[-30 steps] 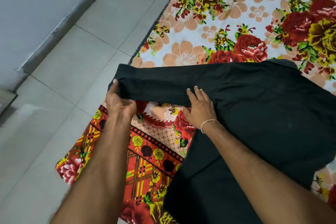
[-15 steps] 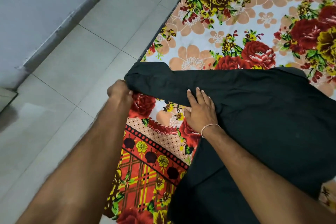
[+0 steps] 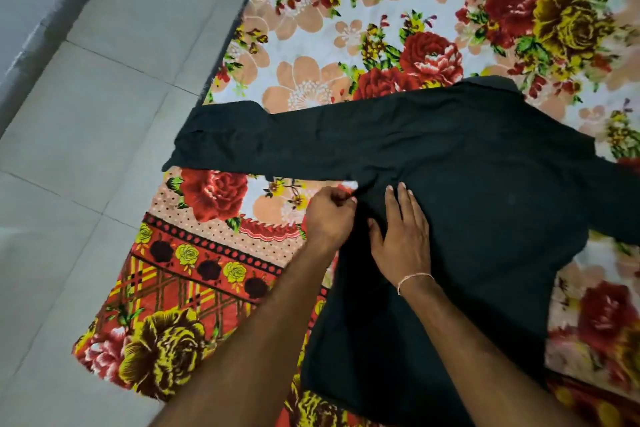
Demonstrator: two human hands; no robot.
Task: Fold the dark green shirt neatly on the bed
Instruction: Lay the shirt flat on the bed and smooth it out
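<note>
On the bed [image 3: 346,3], over a floral bedspread [image 3: 194,291], dark green shirt [image 3: 485,184] lies flat, one sleeve [image 3: 263,142] stretched left past the bed edge over the tiled floor [image 3: 86,149]. Left hand [image 3: 329,215] pinches fabric at the armpit seam. Right hand [image 3: 401,232], thread bracelet [image 3: 414,278] on wrist, lies just beside it, fingers straight, pressing the shirt body.

The shirt [image 3: 467,184] was matt dark cloth, soft and lightly creased near the fingers [image 3: 401,198]. Under it the bed [image 3: 311,45] wore a plush, fuzzy floral blanket with a faint sheen. The floor [image 3: 104,114] beyond was smooth pale tile, slightly glossy. A thin thread band [image 3: 414,278] circled the wrist.
</note>
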